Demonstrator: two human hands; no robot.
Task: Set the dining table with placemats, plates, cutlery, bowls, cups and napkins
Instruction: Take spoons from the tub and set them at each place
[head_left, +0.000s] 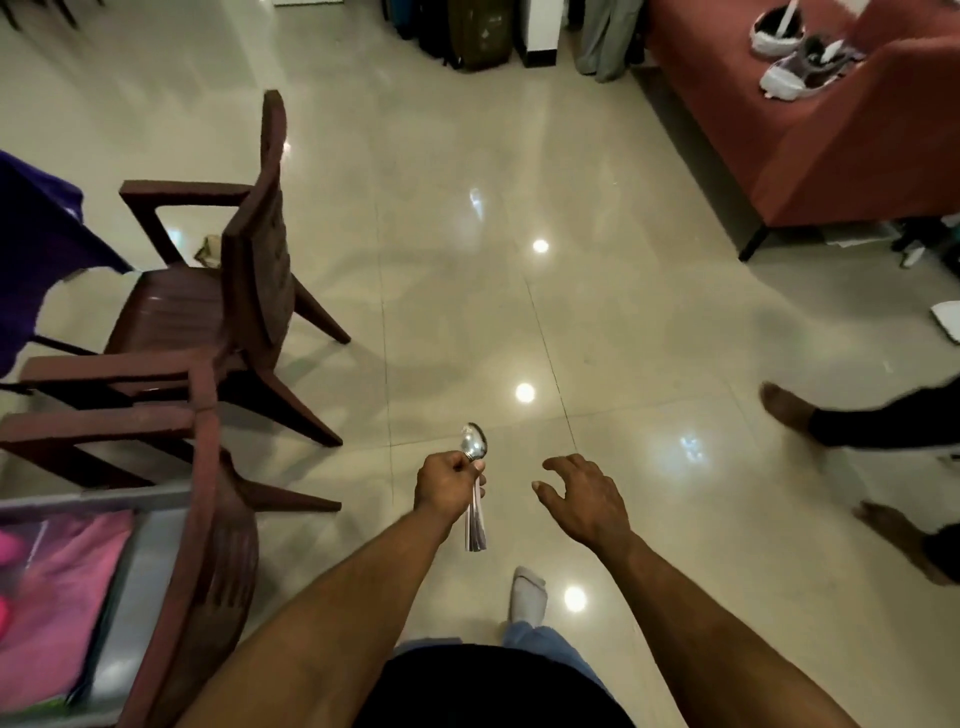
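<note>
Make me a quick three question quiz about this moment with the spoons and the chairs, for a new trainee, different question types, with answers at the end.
1. True or false: the left hand grips a bundle of spoons.
2. Multiple choice: the right hand is
A. gripping a plate
B. holding nothing, fingers loosely spread
C. resting on a chair
3. Fill in the blank: the brown chairs stand on the person's ___ side.

Key: 1 true; 2 B; 3 left.
</note>
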